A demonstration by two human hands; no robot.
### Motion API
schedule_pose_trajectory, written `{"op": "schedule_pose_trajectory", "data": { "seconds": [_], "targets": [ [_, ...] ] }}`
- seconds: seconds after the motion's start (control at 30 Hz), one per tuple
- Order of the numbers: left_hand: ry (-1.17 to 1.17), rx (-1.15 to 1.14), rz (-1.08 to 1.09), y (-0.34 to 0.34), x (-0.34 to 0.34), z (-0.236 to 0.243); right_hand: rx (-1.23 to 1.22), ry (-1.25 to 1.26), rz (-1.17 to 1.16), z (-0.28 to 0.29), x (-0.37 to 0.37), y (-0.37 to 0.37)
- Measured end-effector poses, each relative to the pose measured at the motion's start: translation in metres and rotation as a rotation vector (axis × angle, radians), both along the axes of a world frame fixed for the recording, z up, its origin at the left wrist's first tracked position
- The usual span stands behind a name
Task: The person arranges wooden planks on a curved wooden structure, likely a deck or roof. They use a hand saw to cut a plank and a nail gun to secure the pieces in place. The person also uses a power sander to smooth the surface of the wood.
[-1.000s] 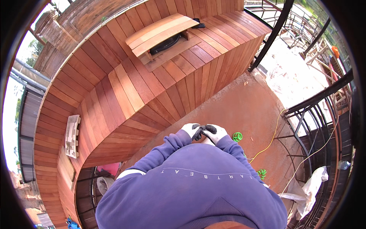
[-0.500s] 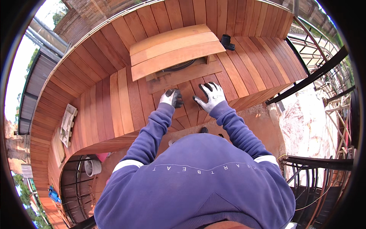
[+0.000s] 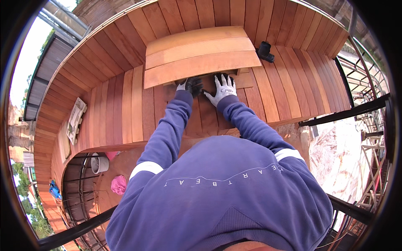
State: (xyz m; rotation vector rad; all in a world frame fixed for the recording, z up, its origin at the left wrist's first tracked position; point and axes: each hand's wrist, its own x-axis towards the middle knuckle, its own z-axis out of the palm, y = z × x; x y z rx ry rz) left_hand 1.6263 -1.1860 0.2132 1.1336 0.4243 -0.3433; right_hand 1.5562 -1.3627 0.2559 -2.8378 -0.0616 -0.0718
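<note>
Both my hands wear white gloves with dark fingers and work low at the front edge of a raised panel (image 3: 197, 52) made of several light wood planks. My left hand (image 3: 191, 87) is just under that edge, its dark fingers bent loosely and partly lost in shadow; I see nothing held in it. Beside it, my right hand (image 3: 225, 90) lies palm down with fingers spread, the fingertips reaching toward the gap below the panel. Under both hands are the reddish boards of the curved wooden bench (image 3: 209, 119). What lies inside the gap is mostly hidden.
A black object (image 3: 265, 52) sits on the bench right of the panel. A small framed wooden piece (image 3: 76, 120) leans at the left. A white bucket (image 3: 99, 163) and pink cloth (image 3: 119, 184) are on the floor. Black metal rails (image 3: 347, 112) stand at the right.
Both hands have moved forward from the bench boards to the panel's front edge. My right hand has turned flatter. The view has shifted, bringing the pink cloth more fully into sight.
</note>
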Motion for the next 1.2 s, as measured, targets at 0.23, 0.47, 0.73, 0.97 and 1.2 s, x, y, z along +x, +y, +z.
{"op": "schedule_pose_trajectory", "data": {
  "seconds": [0.23, 0.47, 0.73, 0.97, 1.2],
  "targets": [
    [-0.154, -0.174, 0.047, -0.004, -0.007, -0.002, -0.053, 0.034, -0.061, 0.007, 0.015, -0.001],
    [-0.010, -0.260, 0.179, -0.005, 0.002, 0.007, -0.003, 0.010, -0.055, 0.003, 0.021, -0.002],
    [-0.007, -0.148, 0.151, -0.004, 0.023, -0.003, -0.002, -0.034, -0.028, -0.005, 0.022, -0.003],
    [-0.067, -0.278, 0.080, -0.009, 0.002, 0.015, -0.059, 0.002, -0.026, 0.000, 0.017, -0.003],
    [-0.096, -0.276, 0.148, -0.011, 0.009, -0.008, -0.108, 0.066, -0.036, 0.005, 0.018, 0.002]
  ]
}}
